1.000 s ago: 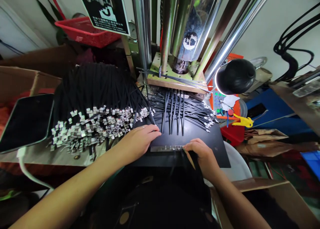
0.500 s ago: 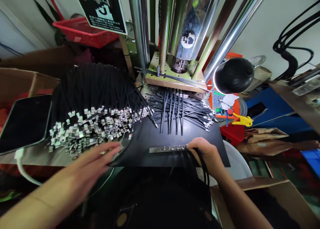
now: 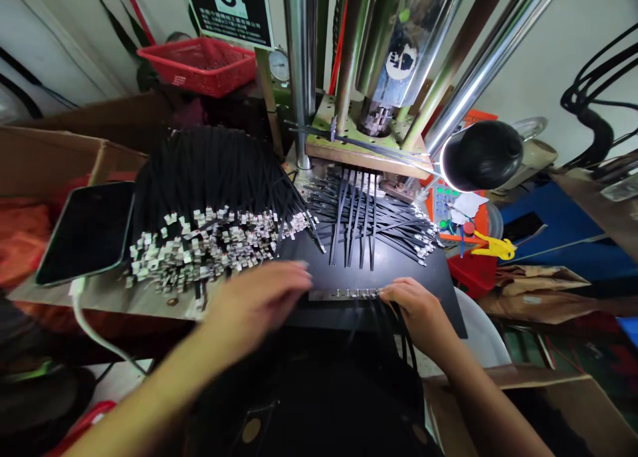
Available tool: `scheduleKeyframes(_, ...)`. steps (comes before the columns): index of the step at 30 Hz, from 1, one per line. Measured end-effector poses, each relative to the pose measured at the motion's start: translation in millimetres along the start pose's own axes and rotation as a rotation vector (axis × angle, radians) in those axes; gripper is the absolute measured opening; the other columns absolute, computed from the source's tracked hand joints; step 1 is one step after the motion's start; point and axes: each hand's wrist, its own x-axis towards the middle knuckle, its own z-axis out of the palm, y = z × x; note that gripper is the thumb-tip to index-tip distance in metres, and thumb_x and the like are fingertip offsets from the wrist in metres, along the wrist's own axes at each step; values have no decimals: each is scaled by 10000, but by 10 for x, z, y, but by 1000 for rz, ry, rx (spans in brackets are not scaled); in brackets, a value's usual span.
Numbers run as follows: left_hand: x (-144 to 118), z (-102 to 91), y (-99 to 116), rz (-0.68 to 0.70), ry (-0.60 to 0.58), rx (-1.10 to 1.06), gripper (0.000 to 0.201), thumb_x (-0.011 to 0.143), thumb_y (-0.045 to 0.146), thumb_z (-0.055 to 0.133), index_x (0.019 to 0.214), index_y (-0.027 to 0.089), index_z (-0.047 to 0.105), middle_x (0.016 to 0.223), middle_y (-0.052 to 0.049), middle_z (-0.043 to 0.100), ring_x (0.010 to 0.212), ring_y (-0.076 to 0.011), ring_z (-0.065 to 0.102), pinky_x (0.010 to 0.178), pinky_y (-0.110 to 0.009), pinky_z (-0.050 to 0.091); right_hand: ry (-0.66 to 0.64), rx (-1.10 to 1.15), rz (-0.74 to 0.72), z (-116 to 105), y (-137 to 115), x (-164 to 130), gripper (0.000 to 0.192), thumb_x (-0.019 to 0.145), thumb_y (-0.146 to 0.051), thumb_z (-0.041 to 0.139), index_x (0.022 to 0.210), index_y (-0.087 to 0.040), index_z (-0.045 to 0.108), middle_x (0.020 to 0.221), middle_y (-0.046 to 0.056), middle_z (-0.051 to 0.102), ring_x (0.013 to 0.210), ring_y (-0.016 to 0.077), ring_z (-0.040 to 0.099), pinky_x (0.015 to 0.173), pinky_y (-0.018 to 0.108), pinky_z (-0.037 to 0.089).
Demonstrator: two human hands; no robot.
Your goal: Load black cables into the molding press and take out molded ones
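Note:
A narrow metal fixture bar point(image 3: 343, 293) lies on a black work plate point(image 3: 428, 284) in front of me. My right hand point(image 3: 416, 309) rests at the bar's right end, shut on a bunch of thin black cords point(image 3: 399, 337) that trail down toward my lap. My left hand point(image 3: 256, 301), blurred with motion, hovers just left of the bar with fingers spread and nothing in it. A big heap of black cords with silver metal end clips point(image 3: 209, 244) lies to the left. A row of cords point(image 3: 356, 224) runs from the plate under the press.
A press with shiny steel columns point(image 3: 371, 78) stands behind the plate. A black lamp head point(image 3: 481, 155) glows at the right. A phone point(image 3: 87, 231) lies at the left on a cable. Cardboard boxes point(image 3: 44, 158) and a red basket point(image 3: 202, 62) surround the bench.
My left hand left the bar, swung out to the left near the clip heap, and has come back beside the bar. My right hand stayed at the bar's right end. The view shifted slightly.

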Motion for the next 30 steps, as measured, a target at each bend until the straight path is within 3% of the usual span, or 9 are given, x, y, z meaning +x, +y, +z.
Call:
scheduleKeyframes(3, 135, 390, -8, 69, -150, -89, 170, 910, 102, 518, 908, 213, 646, 893, 28, 727, 854, -128, 690, 926, -298, 524, 62, 4, 14, -3, 59, -95, 261, 915, -71, 498, 974, -219, 704, 1042, 66, 721, 930, 181, 690, 778, 301, 587)
scheduleKeyframes(5, 206, 521, 37, -27, -266, -93, 142, 874, 94, 528, 843, 202, 615, 799, 31, 693, 746, -129, 661, 781, -269, 528, 141, 20, 46, 24, 98, -169, 239, 919, -101, 529, 979, -230, 721, 1093, 76, 705, 962, 180, 695, 805, 297, 595)
scheduleKeyframes(8, 327, 534, 159, -163, -404, -7, 109, 842, 100, 544, 828, 201, 585, 743, 32, 650, 672, -138, 619, 595, -229, 450, 213, 44, 66, 85, 131, -246, 256, 924, -106, 525, 986, -237, 736, 1125, 86, 689, 990, 177, 694, 842, 295, 595)
scheduleKeyframes(14, 488, 443, 287, -115, -613, 247, 229, 854, 45, 475, 966, 187, 616, 818, -19, 696, 790, -229, 676, 708, -339, 524, 200, 30, 81, -39, 141, -249, 292, 938, -91, 471, 1027, -242, 705, 1161, 63, 702, 1039, 179, 690, 877, 303, 587)
scheduleKeyframes(16, 476, 413, 248, -63, -565, 202, 289, 884, 51, 464, 1084, 189, 621, 925, -36, 721, 869, -233, 691, 775, -368, 552, 251, -9, 83, -141, 82, -210, 288, 938, -96, 477, 1057, -254, 686, 1100, 46, 715, 993, 170, 698, 861, 297, 589)
scheduleKeyframes(19, 470, 395, 249, -1, -320, 33, 332, 928, 114, 517, 1243, 189, 590, 1146, -67, 699, 1028, -202, 672, 917, -350, 548, 350, -95, 91, -182, -111, -94, 325, 927, -129, 536, 1210, -271, 608, 965, 20, 740, 871, 171, 718, 796, 285, 606)
scheduleKeyframes(23, 495, 449, 392, 117, -35, -254, 247, 926, 127, 568, 1148, 174, 663, 1092, -68, 697, 986, -128, 674, 887, -220, 555, 297, -88, -65, -42, -330, 97, 429, 956, -146, 487, 1365, -277, 482, 990, 27, 742, 849, 184, 723, 777, 300, 616)
scheduleKeyframes(26, 414, 430, 375, 127, 25, -277, 259, 914, 49, 532, 1074, 172, 695, 1023, -54, 715, 921, -96, 687, 851, -172, 555, 180, -54, -81, -61, -255, 111, 440, 972, -142, 462, 1399, -245, 450, 1099, 63, 713, 961, 191, 698, 846, 331, 601)
scheduleKeyframes(30, 169, 363, 115, 22, -25, -151, 245, 894, 69, 585, 1031, 212, 729, 1041, -38, 726, 918, -108, 698, 841, -186, 566, -1, -31, 11, -178, 24, -21, 375, 911, -136, 558, 1274, -226, 571, 1221, 97, 646, 1121, 232, 619, 952, 421, 553)
